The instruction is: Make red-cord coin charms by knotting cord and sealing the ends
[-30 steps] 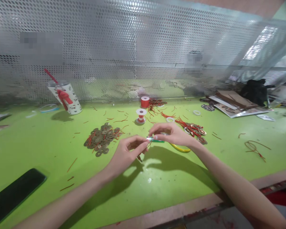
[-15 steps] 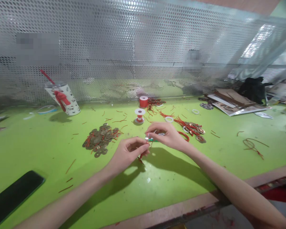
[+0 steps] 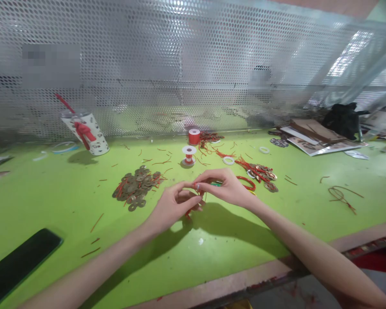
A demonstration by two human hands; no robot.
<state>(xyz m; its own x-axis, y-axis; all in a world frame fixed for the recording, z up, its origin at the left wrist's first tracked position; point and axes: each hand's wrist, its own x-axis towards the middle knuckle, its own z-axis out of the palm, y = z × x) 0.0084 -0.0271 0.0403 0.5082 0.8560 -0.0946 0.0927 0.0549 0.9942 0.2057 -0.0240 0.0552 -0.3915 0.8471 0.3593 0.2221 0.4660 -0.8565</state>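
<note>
Here, the left hand point(image 3: 175, 201) and right hand point(image 3: 225, 186) pinch red cord point(image 3: 200, 192) between fingertips mid-frame, coins point(image 3: 133, 186) lying left, spools point(image 3: 189, 150) above, a red loop point(image 3: 253, 185) partly hidden behind the right hand.

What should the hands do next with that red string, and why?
Perhaps the right hand should gently squeeze the red string while the left hand steadies it: the fingertips of both hands meet there, and the string looks thin, so a light pinch seems wise.
</note>
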